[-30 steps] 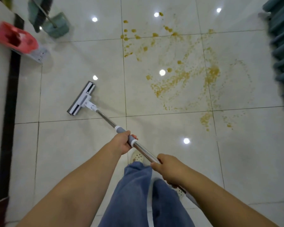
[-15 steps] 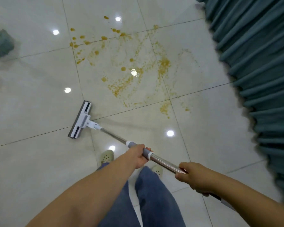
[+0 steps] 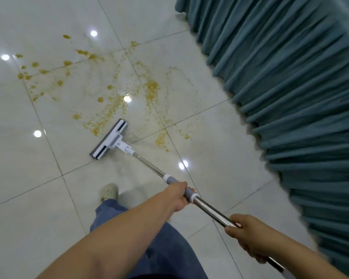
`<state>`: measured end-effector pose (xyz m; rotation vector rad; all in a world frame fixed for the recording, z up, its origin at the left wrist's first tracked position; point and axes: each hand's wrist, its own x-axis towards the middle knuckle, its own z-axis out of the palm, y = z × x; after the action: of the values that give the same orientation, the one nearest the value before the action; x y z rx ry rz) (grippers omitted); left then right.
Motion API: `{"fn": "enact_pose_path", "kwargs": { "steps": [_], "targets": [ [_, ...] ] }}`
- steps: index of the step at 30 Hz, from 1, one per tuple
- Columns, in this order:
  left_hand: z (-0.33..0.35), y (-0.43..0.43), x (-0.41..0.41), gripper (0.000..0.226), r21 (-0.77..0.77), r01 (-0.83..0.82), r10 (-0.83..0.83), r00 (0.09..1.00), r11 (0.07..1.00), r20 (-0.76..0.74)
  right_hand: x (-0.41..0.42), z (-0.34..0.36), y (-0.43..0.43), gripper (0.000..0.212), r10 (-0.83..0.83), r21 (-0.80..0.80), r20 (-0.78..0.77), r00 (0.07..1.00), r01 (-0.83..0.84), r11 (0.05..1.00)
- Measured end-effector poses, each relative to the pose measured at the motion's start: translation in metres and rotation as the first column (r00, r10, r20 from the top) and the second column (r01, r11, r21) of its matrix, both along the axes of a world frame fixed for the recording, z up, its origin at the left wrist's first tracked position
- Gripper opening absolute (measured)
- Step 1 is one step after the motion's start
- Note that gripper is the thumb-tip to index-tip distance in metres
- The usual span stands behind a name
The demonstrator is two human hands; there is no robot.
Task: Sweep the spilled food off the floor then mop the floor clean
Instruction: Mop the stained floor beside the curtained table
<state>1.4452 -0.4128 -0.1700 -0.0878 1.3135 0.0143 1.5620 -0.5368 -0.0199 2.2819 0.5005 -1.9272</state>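
Flat white-and-grey mop head (image 3: 109, 139) has slid right, off bare tile, and now lies just beside near edge of yellow-brown spilled food (image 3: 109, 109) on glossy cream tiled floor (image 3: 28, 178). Left grip (image 3: 178, 196) curled tight round steel mop pole (image 3: 149, 165). Right grip (image 3: 248, 234) wrapped round same pole nearer body. Teal pleated curtain (image 3: 290, 97) fills right side. Pale shoe (image 3: 108, 191) on tile below mop head.
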Motion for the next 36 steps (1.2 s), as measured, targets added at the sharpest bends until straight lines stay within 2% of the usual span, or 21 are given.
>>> {"fn": "enact_pose_path", "kwargs": {
  "steps": [2, 5, 15, 21, 23, 25, 28, 36],
  "targets": [
    [-0.009, 0.028, -0.009, 0.027, 0.028, 0.021, -0.020, 1.000, 0.999, -0.019, -0.015, -0.008, 0.027, 0.012, -0.053, 0.000, -0.018, 0.998, 0.053, 0.999],
    [-0.027, 0.082, -0.034, 0.015, 0.061, 0.029, -0.026, 0.998, 0.998, -0.058, -0.046, -0.026, 0.082, 0.014, -0.080, 0.003, -0.044, 0.996, 0.081, 0.997],
    [-0.044, 0.318, -0.122, 0.016, 0.253, -0.002, 0.043, 0.987, 0.968, -0.156, -0.134, -0.064, 0.319, 0.019, -0.001, 0.070, -0.104, 0.995, 0.008, 0.997],
    [-0.055, 0.416, -0.164, 0.012, 0.310, 0.065, 0.002, 0.977, 0.948, -0.212, -0.181, -0.084, 0.415, 0.023, 0.020, 0.128, -0.097, 0.995, -0.007, 0.992],
    [-0.061, 0.440, -0.177, 0.021, 0.332, 0.117, -0.025, 0.963, 0.936, -0.269, -0.201, -0.096, 0.437, 0.022, 0.036, 0.163, -0.098, 0.995, -0.020, 0.986],
    [-0.066, 0.459, -0.190, 0.017, 0.346, 0.146, -0.030, 0.947, 0.927, -0.319, -0.219, -0.107, 0.453, 0.020, 0.036, 0.185, -0.105, 0.994, -0.016, 0.983],
    [-0.069, 0.468, -0.197, 0.011, 0.337, 0.200, -0.081, 0.938, 0.920, -0.336, -0.227, -0.117, 0.461, 0.029, 0.041, 0.163, -0.125, 0.991, -0.020, 0.986],
    [-0.067, 0.425, -0.146, 0.013, 0.334, 0.262, -0.145, 0.931, 0.905, -0.336, -0.169, -0.111, 0.417, 0.036, -0.012, 0.174, -0.102, 0.995, 0.030, 0.984]
  ]
}}
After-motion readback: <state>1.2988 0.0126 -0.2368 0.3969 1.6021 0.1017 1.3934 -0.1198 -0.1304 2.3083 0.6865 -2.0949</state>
